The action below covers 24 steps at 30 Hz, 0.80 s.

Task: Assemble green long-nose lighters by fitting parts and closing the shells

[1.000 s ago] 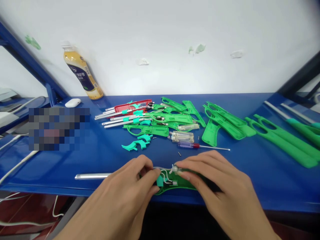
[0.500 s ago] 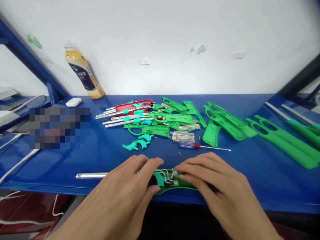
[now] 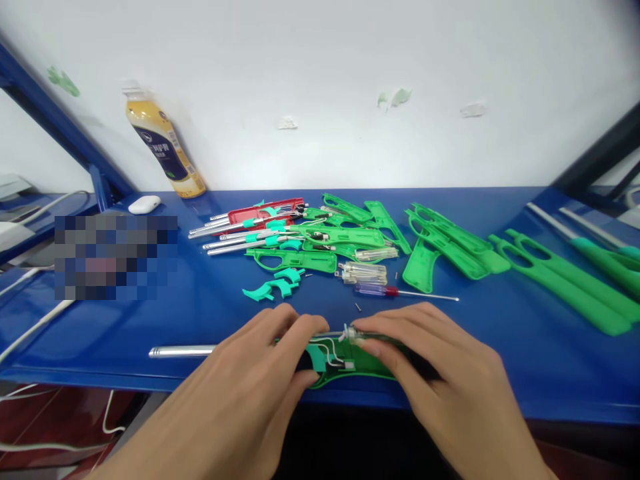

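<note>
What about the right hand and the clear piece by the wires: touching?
Touching: the head view shows the right hand pinching the clear piece between thumb and fingertips.

Shell I'm holding (image 3: 375,368): green
My pinched piece (image 3: 352,335): translucent, whitish
Curved insert (image 3: 317,358): teal
Wires (image 3: 332,348): white
My rod (image 3: 183,351): silver, dark-ringed tip
Screwdriver (image 3: 375,290): see-through purple, red, silver
Bottle (image 3: 163,148): yellow and navy, white lettering
Back shell (image 3: 243,215): red
Tabletop (image 3: 510,353): blue

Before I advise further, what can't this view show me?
In the head view:
Green shell: left part hidden by the left hand, right end by the right hand.
Clear part: extent hidden by that hand.
Green piece at far right: cut off by the picture's edge.
Dark item at left: blurred by pixelation.
Screw: thread too small to read.
</note>
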Motion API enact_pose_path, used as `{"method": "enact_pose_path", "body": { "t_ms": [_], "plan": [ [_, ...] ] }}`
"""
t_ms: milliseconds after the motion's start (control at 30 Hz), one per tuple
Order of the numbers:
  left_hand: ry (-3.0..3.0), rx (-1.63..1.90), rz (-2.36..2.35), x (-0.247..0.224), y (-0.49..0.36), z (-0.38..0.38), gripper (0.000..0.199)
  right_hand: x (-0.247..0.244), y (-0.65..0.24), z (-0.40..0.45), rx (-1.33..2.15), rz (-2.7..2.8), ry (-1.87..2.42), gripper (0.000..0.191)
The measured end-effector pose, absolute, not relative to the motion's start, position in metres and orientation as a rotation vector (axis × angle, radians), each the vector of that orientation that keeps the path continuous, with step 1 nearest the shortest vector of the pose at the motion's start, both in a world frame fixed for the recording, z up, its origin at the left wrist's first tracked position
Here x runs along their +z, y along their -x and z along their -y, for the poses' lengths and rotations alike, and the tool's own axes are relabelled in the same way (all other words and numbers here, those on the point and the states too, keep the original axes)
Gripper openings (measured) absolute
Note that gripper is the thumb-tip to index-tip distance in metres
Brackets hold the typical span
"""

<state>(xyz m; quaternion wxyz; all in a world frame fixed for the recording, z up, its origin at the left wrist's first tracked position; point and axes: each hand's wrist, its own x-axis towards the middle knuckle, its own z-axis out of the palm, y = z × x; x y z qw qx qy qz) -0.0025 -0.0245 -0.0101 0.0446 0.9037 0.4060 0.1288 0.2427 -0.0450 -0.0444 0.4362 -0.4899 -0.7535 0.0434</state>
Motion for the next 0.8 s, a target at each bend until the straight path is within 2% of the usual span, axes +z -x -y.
{"method": "enact_pose_path", "body": {
  "t_ms": [800],
  "plan": [
    [-2.663, 0.372, -1.201, -0.0072, 0.0014, 0.0241, 0.026, -0.0453, -0.2397, 0.0445, 0.036, 1.874, 1.242, 0.013]
  ]
}}
